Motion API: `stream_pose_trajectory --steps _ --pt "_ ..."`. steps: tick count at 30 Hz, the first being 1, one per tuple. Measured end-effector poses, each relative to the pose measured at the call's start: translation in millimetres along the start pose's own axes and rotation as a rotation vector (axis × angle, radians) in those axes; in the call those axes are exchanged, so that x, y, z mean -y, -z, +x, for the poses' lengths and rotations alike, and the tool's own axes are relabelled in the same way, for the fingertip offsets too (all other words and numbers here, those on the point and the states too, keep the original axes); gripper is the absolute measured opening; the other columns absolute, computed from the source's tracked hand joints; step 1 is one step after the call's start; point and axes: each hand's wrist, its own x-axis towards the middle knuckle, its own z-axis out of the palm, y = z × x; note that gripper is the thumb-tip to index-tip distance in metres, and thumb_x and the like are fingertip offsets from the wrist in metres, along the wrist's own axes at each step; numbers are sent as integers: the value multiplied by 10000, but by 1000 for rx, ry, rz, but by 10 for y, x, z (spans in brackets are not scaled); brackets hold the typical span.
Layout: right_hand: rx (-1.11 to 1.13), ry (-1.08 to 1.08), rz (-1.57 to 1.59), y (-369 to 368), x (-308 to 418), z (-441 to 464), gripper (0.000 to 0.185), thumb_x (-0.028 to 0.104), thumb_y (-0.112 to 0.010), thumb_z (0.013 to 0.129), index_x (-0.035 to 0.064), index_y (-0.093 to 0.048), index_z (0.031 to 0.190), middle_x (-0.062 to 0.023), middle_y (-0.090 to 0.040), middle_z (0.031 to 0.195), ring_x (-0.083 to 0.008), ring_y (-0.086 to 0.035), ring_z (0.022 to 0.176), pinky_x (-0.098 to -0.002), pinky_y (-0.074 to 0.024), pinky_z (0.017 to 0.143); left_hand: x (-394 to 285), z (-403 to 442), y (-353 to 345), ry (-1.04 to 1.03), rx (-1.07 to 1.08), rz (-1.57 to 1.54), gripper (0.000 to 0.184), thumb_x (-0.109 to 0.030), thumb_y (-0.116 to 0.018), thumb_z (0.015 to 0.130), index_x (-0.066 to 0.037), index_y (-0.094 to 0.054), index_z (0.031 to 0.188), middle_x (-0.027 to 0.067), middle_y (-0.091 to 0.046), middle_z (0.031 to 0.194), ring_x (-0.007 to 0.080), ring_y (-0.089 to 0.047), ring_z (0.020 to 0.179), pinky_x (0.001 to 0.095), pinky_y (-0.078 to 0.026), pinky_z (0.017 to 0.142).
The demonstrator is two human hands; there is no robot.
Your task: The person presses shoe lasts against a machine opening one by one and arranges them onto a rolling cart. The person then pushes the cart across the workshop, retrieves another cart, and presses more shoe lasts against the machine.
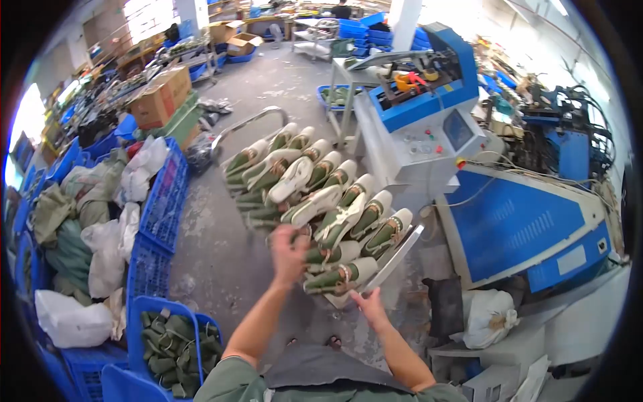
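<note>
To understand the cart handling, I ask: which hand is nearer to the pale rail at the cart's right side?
Right. The right hand is at the lower end of the rail; the left hand is farther left, at the shoes.

Left grip (290, 254) farther forward (blurred) | right grip (370, 309) thumb parted | both arms (258, 323) outstretched

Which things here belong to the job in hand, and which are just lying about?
Likely in the job:
- green-and-white shoes, near both hands
- cart carrying them
- left hand, blurred
- right hand, at the cart's near edge

Apparently just nearby:
- blue-and-grey machine
- cardboard box
- white sack
</note>
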Motion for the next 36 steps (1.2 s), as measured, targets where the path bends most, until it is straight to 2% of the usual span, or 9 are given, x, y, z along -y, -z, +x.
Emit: stream_pose_trajectory --steps 7,11,14,18,24,28,30,33,36 --pt "474 489 -354 -1227 -122 868 567 130 -652 845 -44 -378 1310 -162 -550 1228 -189 -551 1079 -326 -468 890 144 177 -639 22 552 142 497 -305 -665 843 0 -532 1211 232 -484 1283 392 -477 1187 435 -388 1013" --pt "1087 524 -562 -1528 132 1565 474 228 -612 894 -37 -495 1270 -122 -641 1117 -189 -605 977 -323 -476 837 643 874 -539 129 655 282 599 -438 -581 889 1 -498 1287 247 -527 1257 398 -502 1170 448 -391 1006" --pt "902 -34 -673 -1582 855 1631 554 331 -667 880 18 -515 1311 -95 -664 1086 -173 -589 1025 -313 -449 916 1167 1330 -403 151 651 348 580 -483 -526 903 -10 -550 1237 233 -590 1189 372 -549 1123 459 -423 961" --pt "630 10 -536 -1205 1369 2466 501 302 -650 897 31 -532 1301 -67 -673 996 -132 -612 896 -296 -494 804 1291 1866 -169 302 704 525 538 -517 -433 932 -21 -638 973 237 -654 974 397 -606 992 478 -449 865" --pt "-51 586 -579 81 2587 4595 245 230 -600 893 23 -659 1010 -25 -673 872 -128 -601 806 -314 -490 727 1858 2499 151 286 422 761 533 -474 -370 976 -30 -634 844 246 -644 799 445 -620 794 528 -466 721" --pt "-602 861 -615 786 3841 5766 257 269 -599 882 31 -653 964 -157 -659 845 -285 -638 796 -372 -489 698 1933 2919 361 456 281 793 416 -394 -510 945 -7 -629 846 238 -632 766 431 -601 738 500 -450 673" --pt "-788 1067 -775 1183 4308 6611 236 245 -589 877 31 -652 955 -157 -666 899 -300 -632 881 -407 -486 766 2391 2906 349 362 -171 710 385 -361 -568 913 11 -637 846 235 -630 824 407 -586 815 480 -447 727" --pt "-857 1006 -1185 1441 5052 7230 203 195 -545 881 30 -641 949 -156 -662 927 -297 -612 931 -425 -470 834 2707 2932 -60 246 -466 844 357 -371 -546 932 -32 -656 918 160 -642 808 357 -589 846 432 -444 788" --pt "-886 781 -1535 1702 5352 7967 183 149 -511 890 41 -644 957 -140 -660 951 -292 -609 952 -404 -464 848 2268 3182 -747 539 -262 1153 367 -381 -548 924 -33 -659 886 182 -633 806 372 -566 873 435 -424 828"
